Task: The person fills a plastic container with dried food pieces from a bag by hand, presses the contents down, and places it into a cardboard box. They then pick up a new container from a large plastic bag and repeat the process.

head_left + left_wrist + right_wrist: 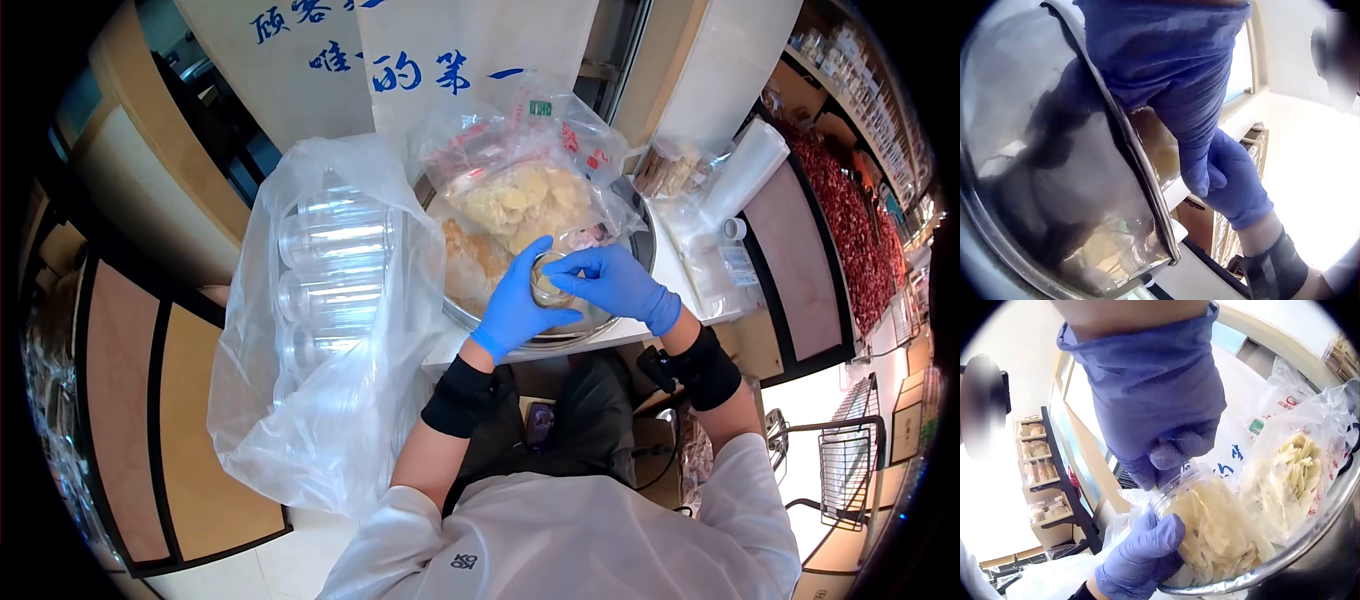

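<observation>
My blue-gloved left hand [512,308] grips a clear round plastic jar [546,292], its thumb and fingers spread around the sides near the mouth. Pale, thin dried slices show through the jar wall in the right wrist view. At the jar's mouth is my blue-gloved right hand [622,286], fingers curled and fingertips close together right at the rim. Nothing shows between those fingertips. Behind the jar, an opened clear bag [1304,515] of pale dried slices [530,200] lies in a round metal basin [1329,528]. Browner pieces [468,258] lie on the left side of the basin.
Left of the basin, a large translucent bag [250,400] holds several clear empty jars [335,245]. To the right are a roll of clear plastic [748,165], a small white lid [734,229] and a tub of sticks [668,165]. A phone [540,425] lies below the table.
</observation>
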Available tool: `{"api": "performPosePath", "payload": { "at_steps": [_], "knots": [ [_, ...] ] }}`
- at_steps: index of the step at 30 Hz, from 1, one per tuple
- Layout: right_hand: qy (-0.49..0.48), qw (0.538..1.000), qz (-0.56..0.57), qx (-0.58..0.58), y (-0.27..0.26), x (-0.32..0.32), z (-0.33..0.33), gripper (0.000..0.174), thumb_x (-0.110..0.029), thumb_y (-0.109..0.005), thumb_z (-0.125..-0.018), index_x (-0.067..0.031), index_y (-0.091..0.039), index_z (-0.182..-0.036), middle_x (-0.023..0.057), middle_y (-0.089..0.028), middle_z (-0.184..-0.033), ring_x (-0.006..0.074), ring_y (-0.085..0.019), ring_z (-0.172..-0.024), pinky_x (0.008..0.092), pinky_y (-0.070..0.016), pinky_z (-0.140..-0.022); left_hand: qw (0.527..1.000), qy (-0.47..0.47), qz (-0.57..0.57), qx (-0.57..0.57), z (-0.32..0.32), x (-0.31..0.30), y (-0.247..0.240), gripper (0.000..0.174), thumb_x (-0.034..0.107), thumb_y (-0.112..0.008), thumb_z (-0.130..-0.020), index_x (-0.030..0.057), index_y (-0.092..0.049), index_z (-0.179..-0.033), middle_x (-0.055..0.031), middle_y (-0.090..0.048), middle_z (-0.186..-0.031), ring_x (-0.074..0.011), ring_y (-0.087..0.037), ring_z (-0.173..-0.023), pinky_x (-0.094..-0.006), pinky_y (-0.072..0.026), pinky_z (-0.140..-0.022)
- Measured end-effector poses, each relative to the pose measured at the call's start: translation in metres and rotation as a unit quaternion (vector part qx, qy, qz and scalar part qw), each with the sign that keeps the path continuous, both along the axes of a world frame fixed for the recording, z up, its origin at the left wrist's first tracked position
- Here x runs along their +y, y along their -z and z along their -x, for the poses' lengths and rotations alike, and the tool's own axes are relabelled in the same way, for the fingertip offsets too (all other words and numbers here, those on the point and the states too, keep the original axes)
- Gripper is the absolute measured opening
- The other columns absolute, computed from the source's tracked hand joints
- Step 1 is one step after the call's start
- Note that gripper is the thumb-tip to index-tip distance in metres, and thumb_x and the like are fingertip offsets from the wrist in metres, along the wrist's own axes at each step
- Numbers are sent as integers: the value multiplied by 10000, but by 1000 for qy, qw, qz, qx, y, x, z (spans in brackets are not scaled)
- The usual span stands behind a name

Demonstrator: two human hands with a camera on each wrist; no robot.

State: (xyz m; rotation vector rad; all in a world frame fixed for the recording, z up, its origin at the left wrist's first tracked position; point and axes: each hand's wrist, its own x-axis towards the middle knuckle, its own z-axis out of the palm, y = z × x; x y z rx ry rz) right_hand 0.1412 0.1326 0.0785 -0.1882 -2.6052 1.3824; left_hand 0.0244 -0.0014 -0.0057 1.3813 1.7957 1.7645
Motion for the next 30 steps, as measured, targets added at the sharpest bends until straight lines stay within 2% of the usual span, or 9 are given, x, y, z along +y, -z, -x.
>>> {"api": "performPosePath", "payload": {
  "at_steps": [3,5,10,14,20,22,23,25,30],
  "knots": [
    [-28,998,-33,-35,-1,7,3,204,-156,-699,-872,-34,-711,-1036,38,-692,-839,78,-583,-743,246,-488,-720,998,57,-6,-11,3,-3,-7,1016,203,-903,-610,53,-320,-1429,-148,-528,-1302,-244,-524,-1212,-357,-419,-1037],
    [-45,998,-39,-29,0,9,3,223,-167,-710,-868,-26,-713,-1041,34,-704,-858,71,-591,-763,247,-494,-749,988,123,24,-90,5,-1,-6,1035,179,-888,-626,69,-277,-1453,-155,-518,-1314,-245,-504,-1232,-360,-401,-1054],
    [-74,993,61,-62,6,18,9,210,-169,-677,-877,-34,-701,-1037,40,-699,-866,91,-599,-758,254,-502,-738,993,99,30,-63,4,-1,-3,993,150,-869,-646,79,-288,-1448,-151,-516,-1314,-232,-506,-1223,-356,-408,-1043],
    [-80,996,25,-31,6,18,12,210,-178,-676,-873,-43,-705,-1032,47,-696,-854,92,-604,-754,256,-504,-735,992,94,23,-80,4,1,-1,957,152,-860,-652,73,-307,-1430,-144,-516,-1315,-228,-511,-1215,-349,-414,-1033],
    [56,992,-116,10,-31,11,3,200,-194,-688,-851,-69,-721,-1004,78,-699,-849,136,-621,-665,280,-510,-649,995,68,16,-71,2,1,-2,940,186,-868,-650,45,-336,-1412,-139,-525,-1293,-226,-517,-1200,-345,-419,-1028],
    [122,971,-182,94,-32,11,0,192,-192,-688,-841,-89,-726,-999,80,-709,-877,192,-639,-639,290,-513,-619,996,57,28,-70,0,-1,-5,944,194,-872,-648,36,-340,-1411,-140,-522,-1295,-226,-516,-1198,-346,-417,-1030],
    [122,971,-182,94,-32,9,-2,192,-192,-688,-841,-89,-726,-999,80,-709,-877,192,-639,-639,290,-513,-619,996,45,41,-69,-1,-2,-7,948,202,-876,-646,27,-343,-1410,-141,-518,-1297,-227,-516,-1197,-347,-415,-1032],
    [130,932,-317,118,-30,5,-7,186,-187,-693,-824,-126,-728,-996,59,-702,-847,225,-645,-643,305,-519,-615,998,27,46,-41,-1,-1,-4,963,212,-882,-642,26,-339,-1415,-144,-520,-1291,-230,-522,-1188,-346,-416,-1031],
    [106,887,-421,156,-3,-1,-5,142,-157,-696,-796,-156,-711,-937,65,-672,-794,254,-625,-623,344,-507,-585,998,-30,-6,59,1,-1,3,977,235,-899,-620,25,-358,-1406,-135,-529,-1271,-242,-542,-1160,-337,-422,-1021]
  ]
}}
